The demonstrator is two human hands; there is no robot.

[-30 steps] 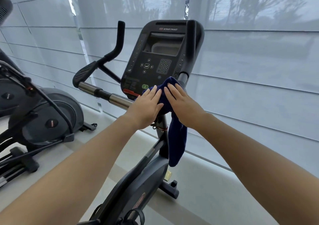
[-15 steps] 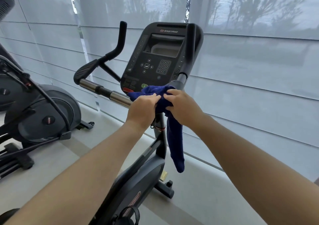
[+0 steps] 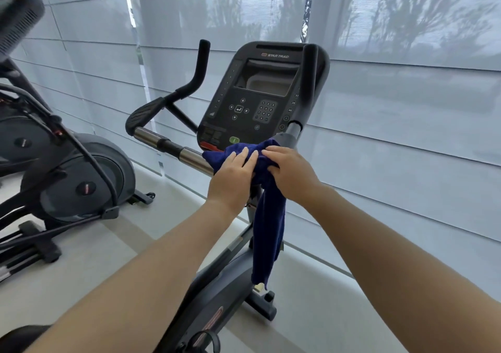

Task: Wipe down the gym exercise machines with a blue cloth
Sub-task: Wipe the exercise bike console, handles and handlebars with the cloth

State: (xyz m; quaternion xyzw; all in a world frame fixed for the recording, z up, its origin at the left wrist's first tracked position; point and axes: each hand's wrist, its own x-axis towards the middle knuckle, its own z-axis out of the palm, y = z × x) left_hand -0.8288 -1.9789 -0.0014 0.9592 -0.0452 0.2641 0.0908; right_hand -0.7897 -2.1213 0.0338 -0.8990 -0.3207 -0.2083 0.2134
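A black exercise bike stands in front of me, its console (image 3: pixel 260 95) facing me and its chrome handlebar (image 3: pixel 173 149) running off to the left. A dark blue cloth (image 3: pixel 271 230) is bunched over the handlebar just below the console, with a long tail hanging down beside the bike's post. My left hand (image 3: pixel 233 179) lies flat on the bunched cloth, fingers stretched. My right hand (image 3: pixel 290 173) grips the cloth from the right, fingers curled into it. Both hands press the cloth at the handlebar's centre, which they hide.
A grey elliptical machine (image 3: pixel 73 173) stands to the left on the pale floor. Window blinds (image 3: pixel 406 122) close off the space right behind the bike. The bike's base foot (image 3: pixel 263 306) rests near the low window ledge.
Both hands drew the cloth down off the console's lower edge onto the handlebar. My left hand has flattened out again on the cloth and the hanging tail has lengthened.
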